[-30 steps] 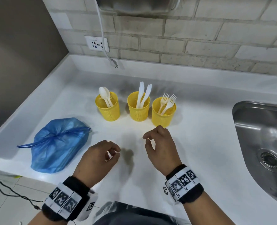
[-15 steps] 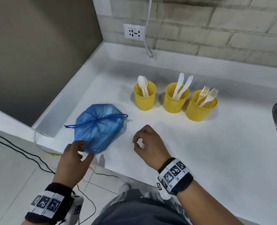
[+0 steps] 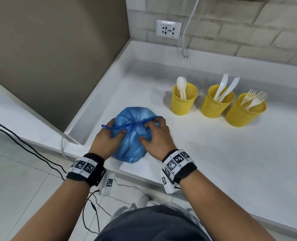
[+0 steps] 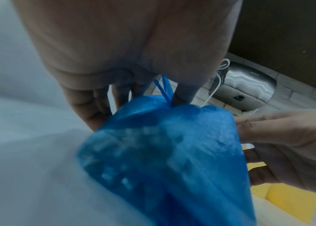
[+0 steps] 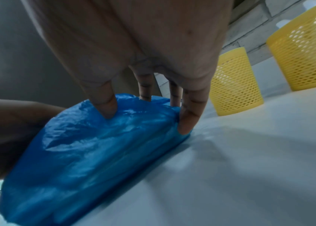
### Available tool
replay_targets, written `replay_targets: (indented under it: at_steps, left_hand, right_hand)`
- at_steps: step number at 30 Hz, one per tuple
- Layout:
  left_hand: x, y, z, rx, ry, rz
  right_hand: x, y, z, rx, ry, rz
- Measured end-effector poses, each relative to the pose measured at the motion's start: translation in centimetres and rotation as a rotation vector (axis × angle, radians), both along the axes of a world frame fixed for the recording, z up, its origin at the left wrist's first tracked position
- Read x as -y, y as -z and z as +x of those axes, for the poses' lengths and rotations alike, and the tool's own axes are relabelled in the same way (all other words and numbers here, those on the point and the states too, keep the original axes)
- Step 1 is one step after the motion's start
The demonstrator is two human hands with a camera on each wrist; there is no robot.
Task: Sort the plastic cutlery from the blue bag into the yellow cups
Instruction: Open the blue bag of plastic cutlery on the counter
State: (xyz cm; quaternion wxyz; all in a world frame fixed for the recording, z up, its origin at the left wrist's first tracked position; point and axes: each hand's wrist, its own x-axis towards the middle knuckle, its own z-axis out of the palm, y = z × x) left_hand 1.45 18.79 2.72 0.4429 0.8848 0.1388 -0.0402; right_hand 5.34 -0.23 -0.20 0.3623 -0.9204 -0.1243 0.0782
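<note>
Hands were seen at the lower centre of the head view, both laid on a blue bag (image 3: 132,136) that rested near the front edge of a white counter (image 3: 222,153). The left hand (image 3: 106,138) was curled against the bag's left side, its fingers (image 4: 97,107) pressed into the plastic beside the thin blue drawstring (image 4: 165,88). The right hand (image 3: 157,136) was curled over the right side, with its fingertips (image 5: 107,105) dug into the film near the gathered neck. The neck was shown cinched shut by the drawstring.

Three yellow cups (image 3: 217,103) were lined up to the upper right of the bag, well apart from it, and spoons, knives and forks were already stood in them, one kind in each.

The bag was judged to be thin, soft and crinkly, likely slippery under the fingers, and light, with stiff pieces faintly outlined inside. The gathered neck and drawstring were judged the best place to take hold, since the loose film would be stretched or torn if it were pulled hard elsewhere.
</note>
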Motion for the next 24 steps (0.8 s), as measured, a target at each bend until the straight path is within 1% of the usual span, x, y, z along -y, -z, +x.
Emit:
replay_targets:
  at_steps: [3,11,17,24]
  left_hand:
    - [1.0,-0.5,0.5,-0.037,0.054,0.026]
    - [4.0,0.8,0.4,0.022,0.158,0.072]
    - [8.2,0.5,0.0,0.023,0.237,0.018]
    - [12.8,0.8,-0.1,0.007,0.270,-0.052]
  right_hand:
    - [0.2,0.1,-0.3,0.026,0.002,0.000]
    - [4.0,1.5,-1.7,0.044,0.117,0.072]
    - [8.6,2.0,-3.0,0.071,0.174,0.071]
    - [13.8,2.3,-4.0,0.114,0.218,0.094]
